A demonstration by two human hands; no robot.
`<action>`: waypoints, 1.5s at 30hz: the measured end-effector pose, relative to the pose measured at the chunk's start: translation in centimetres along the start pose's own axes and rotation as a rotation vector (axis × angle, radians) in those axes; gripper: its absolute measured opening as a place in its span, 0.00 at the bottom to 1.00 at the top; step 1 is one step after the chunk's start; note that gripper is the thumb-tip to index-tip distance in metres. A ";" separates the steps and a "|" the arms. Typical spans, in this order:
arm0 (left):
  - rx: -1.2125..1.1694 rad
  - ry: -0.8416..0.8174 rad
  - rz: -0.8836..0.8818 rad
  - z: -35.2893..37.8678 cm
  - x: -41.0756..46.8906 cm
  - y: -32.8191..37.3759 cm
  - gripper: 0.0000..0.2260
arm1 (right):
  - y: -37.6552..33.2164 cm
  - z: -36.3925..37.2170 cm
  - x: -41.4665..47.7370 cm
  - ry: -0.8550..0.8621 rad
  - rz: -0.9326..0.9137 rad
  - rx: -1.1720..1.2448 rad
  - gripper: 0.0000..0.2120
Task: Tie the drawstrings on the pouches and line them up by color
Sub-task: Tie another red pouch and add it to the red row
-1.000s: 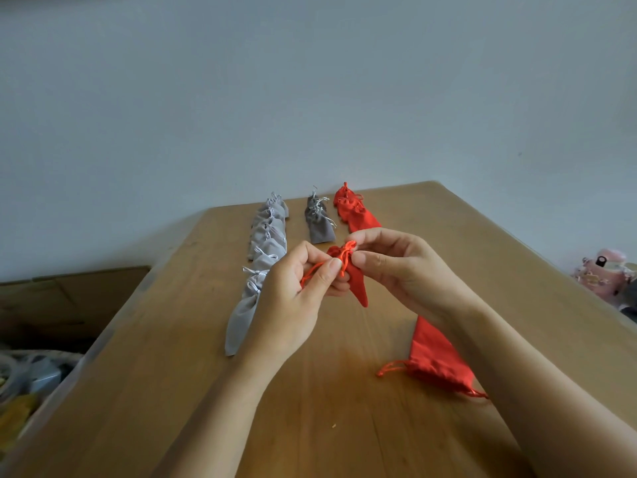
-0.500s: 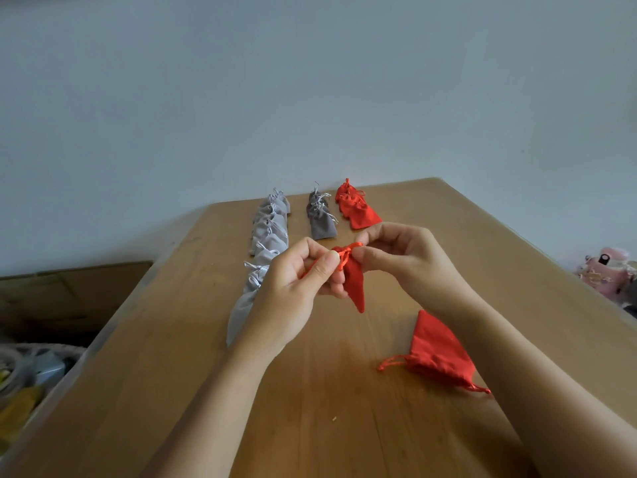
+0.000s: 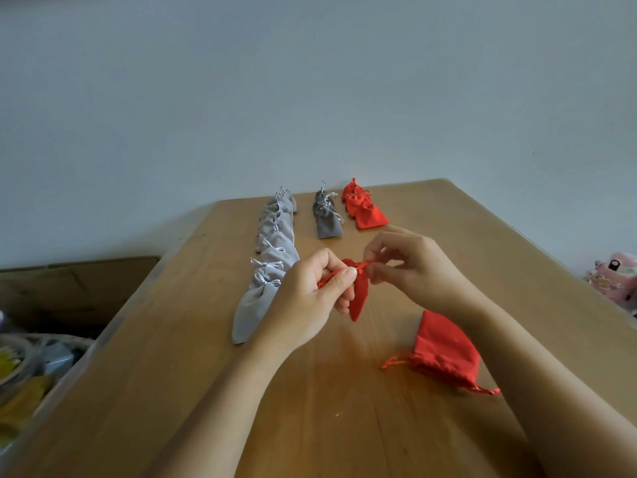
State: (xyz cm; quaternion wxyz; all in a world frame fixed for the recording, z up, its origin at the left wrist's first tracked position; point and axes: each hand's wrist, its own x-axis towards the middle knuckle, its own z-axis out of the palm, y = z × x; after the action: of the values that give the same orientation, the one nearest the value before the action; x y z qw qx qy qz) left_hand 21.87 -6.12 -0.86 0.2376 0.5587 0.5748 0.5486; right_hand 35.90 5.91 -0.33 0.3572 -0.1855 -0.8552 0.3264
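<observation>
The left hand (image 3: pixel 310 305) and right hand (image 3: pixel 413 267) each keep a pinching grip on a drawstring (image 3: pixel 325 279) end at the neck of the red pouch (image 3: pixel 358 298), so it hangs just above the tabletop (image 3: pixel 344 426), free for knotting; a second red pouch (image 3: pixel 444 350) lies untied beside the right forearm; the colour rows (image 3: pixel 327 219) wait beyond; since the earlier frame, the right fingers (image 3: pixel 389 236) have fanned out.

Pretty sure this is looking like somebody's home: a plain brown wooden table (image 3: pixel 344 426) is sitting against a bare pale blue-grey wall (image 3: pixel 310 98), a pink plush toy (image 3: pixel 613 281) is lying off right, and a brown cardboard box (image 3: pixel 76 284) is sitting left.
</observation>
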 end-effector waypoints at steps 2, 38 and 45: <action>0.040 0.007 -0.020 -0.1 0.2 -0.5 0.07 | 0.1 -0.3 0.0 -0.057 0.094 0.175 0.06; -0.335 0.360 -0.297 0.1 1.0 -0.1 0.17 | -0.1 2.7 -0.2 0.244 -0.053 -0.171 0.10; -0.673 0.335 -0.378 -0.5 1.2 -0.1 0.08 | -0.7 3.4 -0.5 0.198 -0.127 -0.149 0.09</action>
State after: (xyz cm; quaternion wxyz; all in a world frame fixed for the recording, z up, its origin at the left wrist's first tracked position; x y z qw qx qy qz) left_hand 21.13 -5.23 -0.40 0.4066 0.2379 0.4867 0.7357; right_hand 33.64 3.72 -1.93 0.4448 -0.1883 -0.8477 0.2191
